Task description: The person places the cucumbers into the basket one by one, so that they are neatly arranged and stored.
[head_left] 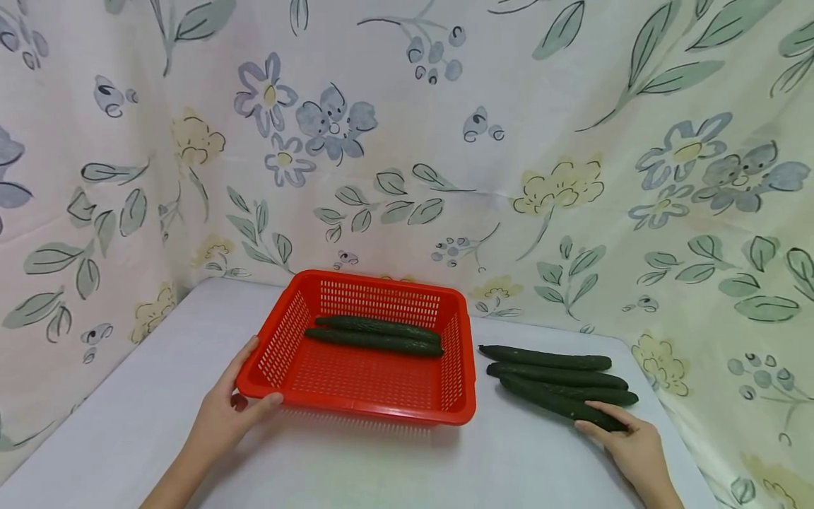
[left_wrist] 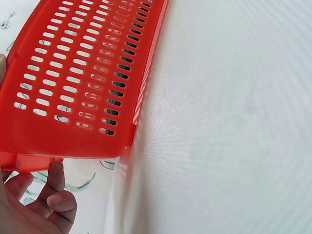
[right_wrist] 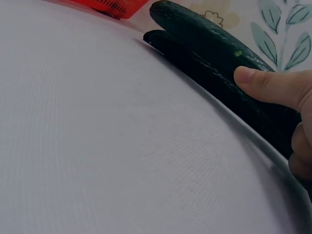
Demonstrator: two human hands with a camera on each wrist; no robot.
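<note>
At the left, your left hand [head_left: 222, 417] grips the near left corner of the red basket [head_left: 356, 407], its thumb by the near rim and its fingers at the left side. From the left wrist, you can see some of those fingers bent under the rim.

The basket stands left of the middle of the white tabletop [head_left: 146, 396], with slotted walls. Inside it, towards the far wall, you have two dark green cucumbers lying side by side: the farther cucumber [head_left: 381, 327] and the nearer cucumber [head_left: 375, 341], both running left to right.

Just right of the basket, outside it, four more lie close together on the tabletop. Going from far to near, you have the farthest loose cucumber [head_left: 547, 357], the second loose cucumber [head_left: 559, 375], the third loose cucumber [head_left: 591, 394], whose left part is hidden, and the nearest loose cucumber [head_left: 553, 401], which slants with its right end towards you.

At the right, your right hand [head_left: 636, 445] holds that nearest one by its right end, thumb on the near side and fingers across the far side. Behind everything, your tabletop is backed by a floral cloth [head_left: 381, 240].
</note>
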